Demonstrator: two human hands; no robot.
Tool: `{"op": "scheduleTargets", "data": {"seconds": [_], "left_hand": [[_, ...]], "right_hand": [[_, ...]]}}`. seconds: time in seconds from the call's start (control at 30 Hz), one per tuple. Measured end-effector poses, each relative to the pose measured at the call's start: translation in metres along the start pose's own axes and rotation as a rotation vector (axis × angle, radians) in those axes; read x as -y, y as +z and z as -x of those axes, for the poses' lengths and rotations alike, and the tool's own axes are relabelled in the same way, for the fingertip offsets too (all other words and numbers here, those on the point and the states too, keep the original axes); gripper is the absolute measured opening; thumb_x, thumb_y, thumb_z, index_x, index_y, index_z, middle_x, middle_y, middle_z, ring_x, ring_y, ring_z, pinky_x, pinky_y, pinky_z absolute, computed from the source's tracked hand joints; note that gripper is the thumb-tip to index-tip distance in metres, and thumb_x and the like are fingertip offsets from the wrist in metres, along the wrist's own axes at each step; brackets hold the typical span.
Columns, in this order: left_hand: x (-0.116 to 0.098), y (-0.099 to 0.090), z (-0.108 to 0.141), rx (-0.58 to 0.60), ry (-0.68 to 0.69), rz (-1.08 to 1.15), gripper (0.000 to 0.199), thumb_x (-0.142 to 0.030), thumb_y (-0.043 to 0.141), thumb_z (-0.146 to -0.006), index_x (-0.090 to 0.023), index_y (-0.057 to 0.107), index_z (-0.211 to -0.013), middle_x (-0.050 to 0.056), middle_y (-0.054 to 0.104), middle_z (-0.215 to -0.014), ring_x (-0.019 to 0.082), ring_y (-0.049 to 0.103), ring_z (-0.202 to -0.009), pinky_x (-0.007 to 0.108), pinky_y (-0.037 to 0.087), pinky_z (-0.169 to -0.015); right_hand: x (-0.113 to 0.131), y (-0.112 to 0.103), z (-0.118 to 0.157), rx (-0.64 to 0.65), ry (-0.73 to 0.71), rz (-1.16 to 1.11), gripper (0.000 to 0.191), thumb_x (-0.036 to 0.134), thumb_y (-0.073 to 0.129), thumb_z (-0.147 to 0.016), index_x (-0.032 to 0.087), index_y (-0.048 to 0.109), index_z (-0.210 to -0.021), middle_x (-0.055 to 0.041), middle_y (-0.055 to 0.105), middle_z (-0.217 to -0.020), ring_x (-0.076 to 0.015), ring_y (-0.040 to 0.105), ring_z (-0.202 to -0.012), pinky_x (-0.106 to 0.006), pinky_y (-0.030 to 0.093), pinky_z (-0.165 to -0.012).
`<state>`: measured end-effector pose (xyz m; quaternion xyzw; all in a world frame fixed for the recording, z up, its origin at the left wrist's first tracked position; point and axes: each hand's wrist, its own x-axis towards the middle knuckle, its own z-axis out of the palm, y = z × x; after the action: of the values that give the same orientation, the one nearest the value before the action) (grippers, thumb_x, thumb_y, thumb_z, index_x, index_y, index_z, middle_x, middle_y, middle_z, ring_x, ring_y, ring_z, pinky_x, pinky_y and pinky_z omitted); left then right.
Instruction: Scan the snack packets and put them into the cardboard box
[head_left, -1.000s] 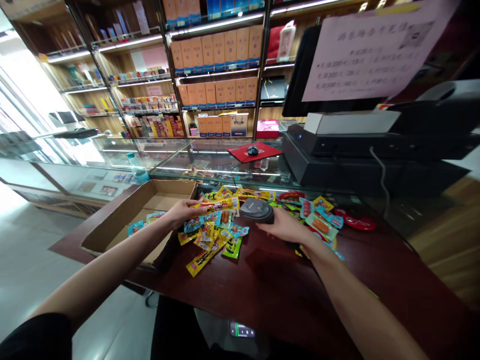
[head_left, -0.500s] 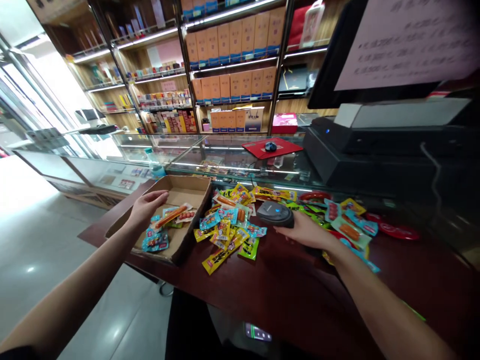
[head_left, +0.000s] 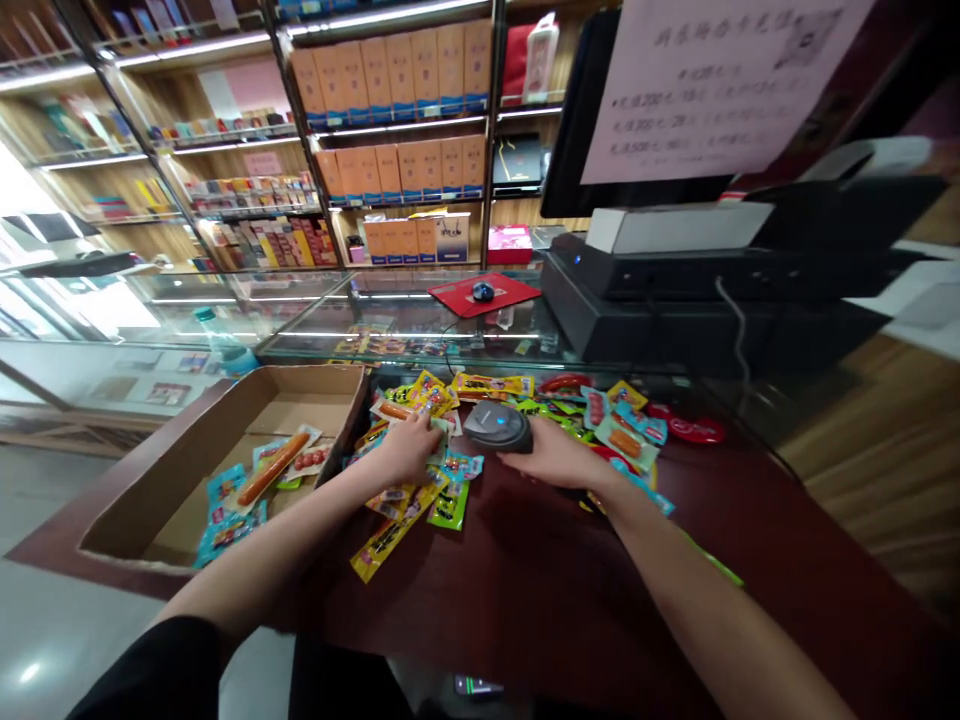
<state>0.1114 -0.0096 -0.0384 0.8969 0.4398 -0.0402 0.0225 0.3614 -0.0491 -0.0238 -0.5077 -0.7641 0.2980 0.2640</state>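
My right hand (head_left: 551, 452) is wrapped round the handle of a dark grey barcode scanner (head_left: 496, 428), its head pointing left over the table. My left hand (head_left: 409, 447) reaches into a pile of small snack packets, fingers bent and closed on a light packet (head_left: 441, 446) that they partly cover. Around it lie a yellow packet (head_left: 396, 530), a green packet (head_left: 450, 503) and several blue ones. Left of the pile stands a shallow cardboard box (head_left: 150, 470) holding several packets, among them a long sausage packet (head_left: 276, 468).
More packets (head_left: 626, 440) and a red oval item (head_left: 697, 430) lie right of the scanner. Behind are a glass counter (head_left: 390, 310), a mouse (head_left: 483, 291) on a red mat, and a dark monitor stand (head_left: 637, 310). A teal-capped bottle (head_left: 225, 345) stands beyond the box.
My left hand has moved right, from above the cardboard box into the packet pile. The view has turned right. My right hand still holds the scanner.
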Motion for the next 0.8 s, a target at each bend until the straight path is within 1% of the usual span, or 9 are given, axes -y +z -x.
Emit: {"op": "scheduleTargets", "data": {"seconds": [0.1,0.2,0.27,0.33,0.43,0.5,0.6,0.7,0.8], "left_hand": [[-0.003,0.006,0.003,-0.040,-0.022,0.017,0.049,-0.022,0.071,-0.059,-0.018,0.063,-0.107,0.019,0.056,-0.114,0.037,0.054,-0.106,0.045,0.047,-0.082],[0.001,0.007,0.006,-0.133,-0.050,0.193,0.041,-0.018,0.067,-0.062,-0.020,0.065,-0.103,0.016,0.062,-0.108,0.033,0.058,-0.101,0.041,0.045,-0.083],[0.010,0.006,0.004,-0.216,-0.093,0.413,0.038,-0.017,0.064,-0.065,-0.022,0.067,-0.103,0.011,0.066,-0.096,0.028,0.062,-0.092,0.036,0.044,-0.082],[0.022,0.006,-0.001,-0.291,-0.166,0.683,0.036,-0.020,0.065,-0.067,-0.021,0.069,-0.103,0.005,0.067,-0.078,0.023,0.063,-0.078,0.032,0.045,-0.075],[0.041,0.006,-0.009,-0.331,-0.300,1.091,0.035,-0.029,0.074,-0.064,-0.017,0.071,-0.097,0.000,0.065,-0.064,0.018,0.061,-0.063,0.028,0.046,-0.063],[0.049,0.007,-0.013,-0.329,-0.350,1.339,0.037,-0.033,0.081,-0.058,-0.015,0.071,-0.090,0.001,0.068,-0.069,0.017,0.062,-0.064,0.027,0.048,-0.062],[0.051,0.008,-0.015,-0.333,-0.397,1.624,0.042,-0.033,0.087,-0.051,-0.014,0.068,-0.083,0.004,0.071,-0.080,0.016,0.066,-0.072,0.030,0.054,-0.069],[0.048,0.007,-0.015,-0.312,-0.458,1.768,0.044,-0.031,0.090,-0.048,-0.013,0.066,-0.079,0.005,0.070,-0.084,0.017,0.067,-0.076,0.034,0.058,-0.076],[0.046,0.005,-0.014,-0.284,-0.488,1.823,0.044,-0.026,0.091,-0.047,-0.012,0.065,-0.079,0.005,0.070,-0.083,0.017,0.068,-0.076,0.034,0.059,-0.076]], "right_hand": [[-0.001,0.001,0.000,-0.018,0.001,0.000,0.034,0.029,0.067,-0.072,0.021,0.071,-0.105,-0.0042,0.075,-0.099,-0.0253,0.069,-0.091,-0.033,0.053,-0.077],[-0.003,0.001,-0.001,0.003,-0.003,-0.016,0.032,0.029,0.067,-0.073,0.020,0.071,-0.104,-0.0044,0.075,-0.097,-0.0259,0.069,-0.092,-0.033,0.054,-0.076],[-0.005,0.001,-0.001,0.000,-0.012,-0.044,0.034,0.029,0.066,-0.074,0.021,0.070,-0.107,-0.0044,0.074,-0.101,-0.0260,0.069,-0.095,-0.034,0.054,-0.079],[-0.007,0.002,-0.002,-0.020,-0.014,-0.058,0.036,0.028,0.067,-0.074,0.021,0.069,-0.110,-0.0045,0.074,-0.106,-0.0261,0.068,-0.098,-0.036,0.053,-0.083],[-0.008,0.003,-0.002,-0.035,0.001,-0.037,0.037,0.029,0.068,-0.074,0.021,0.069,-0.110,-0.0053,0.073,-0.107,-0.0269,0.068,-0.098,-0.037,0.053,-0.085],[-0.007,0.005,-0.001,-0.030,0.019,-0.028,0.036,0.032,0.068,-0.074,0.021,0.069,-0.108,-0.0056,0.074,-0.106,-0.0276,0.068,-0.098,-0.037,0.053,-0.084],[-0.003,0.006,0.000,-0.047,0.049,-0.006,0.036,0.034,0.069,-0.072,0.021,0.069,-0.106,-0.0056,0.074,-0.104,-0.0281,0.069,-0.096,-0.036,0.053,-0.080],[0.002,0.008,0.000,-0.057,0.050,0.005,0.036,0.032,0.069,-0.072,0.021,0.070,-0.106,-0.0057,0.074,-0.104,-0.0278,0.069,-0.095,-0.035,0.053,-0.079],[0.005,0.010,-0.001,-0.039,0.031,-0.032,0.037,0.030,0.069,-0.071,0.020,0.069,-0.107,-0.0053,0.074,-0.106,-0.0273,0.068,-0.097,-0.034,0.053,-0.081]]}}
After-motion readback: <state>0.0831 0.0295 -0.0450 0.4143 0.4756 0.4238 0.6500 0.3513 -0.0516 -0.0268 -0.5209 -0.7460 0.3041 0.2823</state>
